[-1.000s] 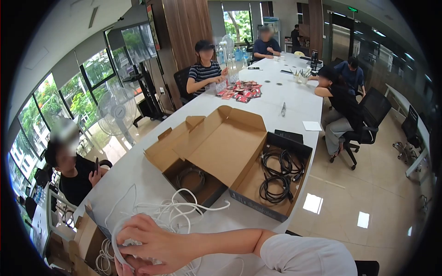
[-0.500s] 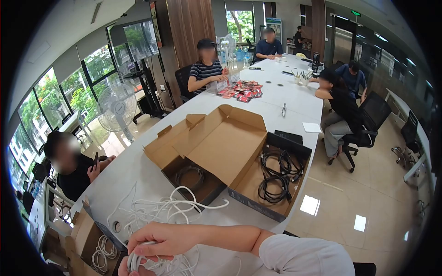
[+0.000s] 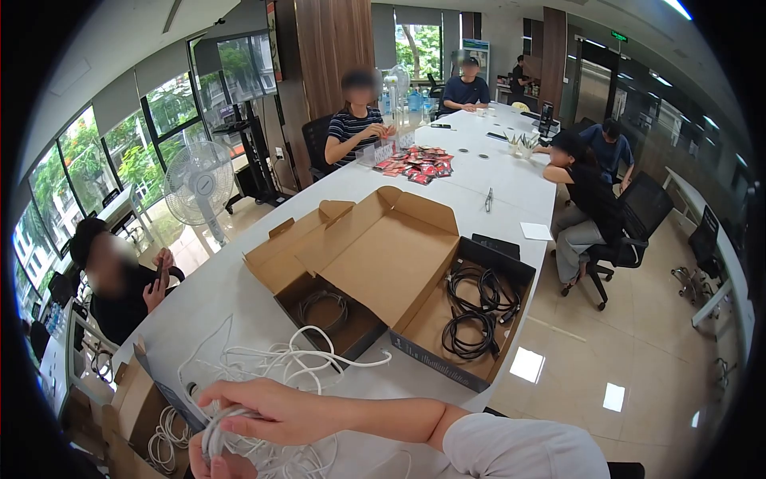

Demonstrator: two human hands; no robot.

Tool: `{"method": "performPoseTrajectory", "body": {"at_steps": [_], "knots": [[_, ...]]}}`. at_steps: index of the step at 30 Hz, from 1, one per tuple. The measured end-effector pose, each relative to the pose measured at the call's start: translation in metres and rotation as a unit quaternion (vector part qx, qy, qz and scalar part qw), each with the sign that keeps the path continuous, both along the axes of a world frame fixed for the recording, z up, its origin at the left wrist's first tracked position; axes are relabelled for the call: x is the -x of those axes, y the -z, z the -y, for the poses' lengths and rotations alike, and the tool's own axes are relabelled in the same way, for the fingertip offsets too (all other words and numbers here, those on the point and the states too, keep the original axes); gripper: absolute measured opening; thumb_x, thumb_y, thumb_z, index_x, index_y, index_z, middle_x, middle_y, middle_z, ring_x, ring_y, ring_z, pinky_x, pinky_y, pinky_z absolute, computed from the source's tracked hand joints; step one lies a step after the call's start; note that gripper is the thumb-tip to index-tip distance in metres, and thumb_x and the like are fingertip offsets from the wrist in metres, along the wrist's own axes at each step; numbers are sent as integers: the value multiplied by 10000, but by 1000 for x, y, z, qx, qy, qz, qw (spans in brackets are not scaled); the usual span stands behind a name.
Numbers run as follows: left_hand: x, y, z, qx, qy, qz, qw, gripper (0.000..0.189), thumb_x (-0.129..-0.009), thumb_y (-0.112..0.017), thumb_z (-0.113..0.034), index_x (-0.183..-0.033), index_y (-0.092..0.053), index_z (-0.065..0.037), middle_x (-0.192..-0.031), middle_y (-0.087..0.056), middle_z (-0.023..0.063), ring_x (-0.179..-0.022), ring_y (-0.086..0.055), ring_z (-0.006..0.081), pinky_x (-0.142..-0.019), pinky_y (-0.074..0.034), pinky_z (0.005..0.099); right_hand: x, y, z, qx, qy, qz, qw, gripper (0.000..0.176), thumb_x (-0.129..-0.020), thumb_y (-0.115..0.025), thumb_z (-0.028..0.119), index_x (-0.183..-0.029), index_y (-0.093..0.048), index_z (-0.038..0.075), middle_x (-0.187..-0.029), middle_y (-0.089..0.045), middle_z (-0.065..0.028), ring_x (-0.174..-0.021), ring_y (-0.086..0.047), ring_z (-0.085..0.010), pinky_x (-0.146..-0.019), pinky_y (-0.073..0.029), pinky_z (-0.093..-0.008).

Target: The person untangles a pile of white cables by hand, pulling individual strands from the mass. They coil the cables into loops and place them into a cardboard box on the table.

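Observation:
A coil of white cable [image 3: 212,437] is gripped between my two hands at the bottom left. My right hand [image 3: 259,405] reaches across from the right, its fingers wrapped over the coil's top. Below it, my left hand [image 3: 209,463] pinches the lower part of the coil; the frame's bottom edge cuts part of it off. Behind and under my right forearm, loose white cables [image 3: 299,361] lie tangled on the white table [image 3: 231,263]. One strand hangs over the edge of a cardboard box [image 3: 351,339] that contains a dark coiled cable [image 3: 323,310].
Another open box [image 3: 435,355] holds several black cables [image 3: 472,331]. At the lower left, a box [image 3: 132,411] contains white coiled cable [image 3: 166,437]. Red packets [image 3: 419,165] are piled farther up the table. Several people sit around it, one person [image 3: 132,295] close on the left.
Both hands have shifted slightly left with the white cable coil. The whole view has moved a little. The person on the left has raised their hands.

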State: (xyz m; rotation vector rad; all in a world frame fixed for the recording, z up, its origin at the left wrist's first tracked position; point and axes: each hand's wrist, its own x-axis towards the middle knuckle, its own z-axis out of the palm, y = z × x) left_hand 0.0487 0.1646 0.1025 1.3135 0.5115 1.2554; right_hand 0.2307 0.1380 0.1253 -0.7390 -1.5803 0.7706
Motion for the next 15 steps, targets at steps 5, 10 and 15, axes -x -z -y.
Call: {"method": "performPoseTrajectory", "body": {"at_steps": [5,10,15], "knots": [[-12,-19,13,84,-18,169,982,155,-922,-528,-197,-916,-492,-47,-534,-229,-36,-432,-183,67,-419,-195,253,-5,4,-2,51,-45,-56,996,354,-978,-478,271,-1218,-461,11,-836,-547,-57,-734,-509,-132,-672,-435,-284],[-13,-7,15,164,12,242,956,188,-912,-526,-232,-850,-430,-84,-538,-211,-31,-428,-171,77,-424,-186,260,0,2,0,136,-88,-142,976,323,-995,-441,302,-1128,-509,16,-782,-522,-20,-639,-463,-97,-583,-405,-260],[-18,-10,27,111,21,206,972,183,-912,-532,-246,-945,-460,-81,-540,-220,-30,-430,-175,76,-427,-184,243,15,12,-8,-51,71,-113,990,266,-997,-428,248,-1023,-523,1,-654,-487,-42,-530,-434,-142,-502,-361,-299]]}}
